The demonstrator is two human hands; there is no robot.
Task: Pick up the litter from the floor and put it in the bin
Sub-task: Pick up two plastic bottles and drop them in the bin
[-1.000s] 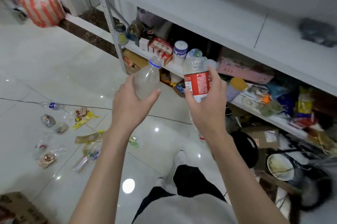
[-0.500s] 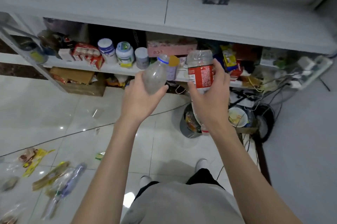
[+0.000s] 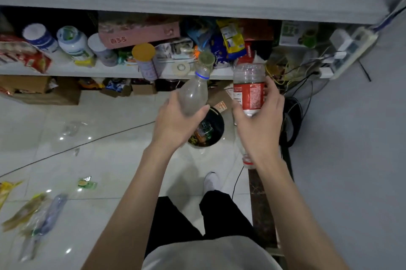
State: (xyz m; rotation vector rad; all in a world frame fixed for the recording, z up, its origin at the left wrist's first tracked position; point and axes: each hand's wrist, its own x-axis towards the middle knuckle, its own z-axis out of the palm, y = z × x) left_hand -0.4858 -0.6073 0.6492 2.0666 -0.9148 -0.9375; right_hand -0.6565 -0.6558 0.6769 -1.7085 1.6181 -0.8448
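- Head view: left hand [image 3: 173,124] grip closed on clear blue-ringed plastic bottle [image 3: 193,94]; right hand [image 3: 261,124] grips red-labelled clear bottles [image 3: 249,92].
- Risk: small black round bin [image 3: 216,124] sits partly hidden below; a released bottle may bounce off its rim.

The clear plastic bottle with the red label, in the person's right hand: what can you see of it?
The clear plastic bottle with the red label looks empty and see-through, with a red wrap bearing small white print around its middle. It is held up in the air with its bottom end pointing away toward the cluttered shelf. The right hand grips it from below, fingers around the label. Its neck end is hidden behind the hand.
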